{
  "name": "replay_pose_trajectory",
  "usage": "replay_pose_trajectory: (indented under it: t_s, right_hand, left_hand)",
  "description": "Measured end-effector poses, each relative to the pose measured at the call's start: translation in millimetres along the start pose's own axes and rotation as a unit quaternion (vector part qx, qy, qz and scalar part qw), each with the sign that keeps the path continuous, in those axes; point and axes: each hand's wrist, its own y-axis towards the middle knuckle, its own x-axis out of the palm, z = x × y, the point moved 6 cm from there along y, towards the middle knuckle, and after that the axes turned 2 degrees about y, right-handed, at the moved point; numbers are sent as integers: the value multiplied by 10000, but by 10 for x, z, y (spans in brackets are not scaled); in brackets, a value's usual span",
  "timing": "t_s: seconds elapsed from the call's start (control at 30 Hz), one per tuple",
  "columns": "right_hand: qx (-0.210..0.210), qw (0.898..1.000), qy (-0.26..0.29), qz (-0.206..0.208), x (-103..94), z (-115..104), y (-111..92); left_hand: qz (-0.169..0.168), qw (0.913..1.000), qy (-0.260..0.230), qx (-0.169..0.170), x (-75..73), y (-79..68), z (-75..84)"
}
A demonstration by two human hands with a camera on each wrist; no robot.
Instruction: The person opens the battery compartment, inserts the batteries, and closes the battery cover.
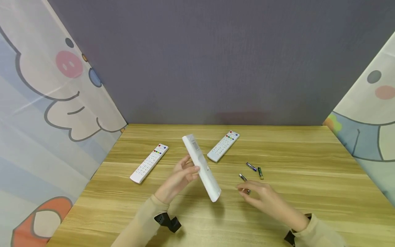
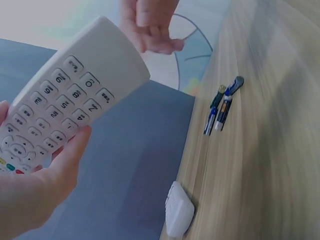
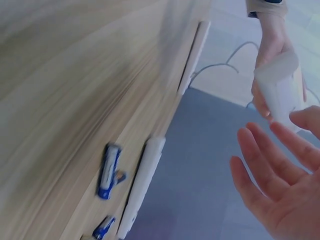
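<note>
My left hand [image 1: 180,177] grips a white remote control [image 1: 202,168] by its side, lifted and tilted above the table. Its smooth back shows in the head view, while the left wrist view shows the numbered buttons. My right hand [image 1: 262,196] hovers to the right of that remote, fingers loosely spread and holding nothing in the right wrist view. Around its fingertips lie small batteries: a blue one [image 1: 251,166], a green one [image 1: 260,173] and a dark one [image 1: 243,177]. Part of the battery group is hidden behind the right fingers in the head view.
Another white remote [image 1: 149,163] lies face up at the left of the wooden table [image 1: 308,161]. A further white remote [image 1: 223,146] lies face up near the back. A dark grey panel [image 1: 200,61] rises behind, with cartoon-print curtains [image 1: 40,113] at both sides.
</note>
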Motion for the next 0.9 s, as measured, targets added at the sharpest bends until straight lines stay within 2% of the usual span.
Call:
replay_pose_trajectory:
  t_s: [0.17,0.47,0.7,0.9]
  right_hand:
    - [341,9992,46,189,40,-40,32]
    - [1255,9903,574,143,118,-49,77]
    - [1135,9857,1223,257,170,-78,136]
    - [1345,9800,1430,322,229,-50,141]
  left_hand:
    - [-138,9997,-192,75,39,-30,-25]
    - [-267,9986,-414,166,111,-67,-75]
    - [-174,9982,-508,271,171,-90,-86]
    - [-121,9976,-578,355,230,-101,-92]
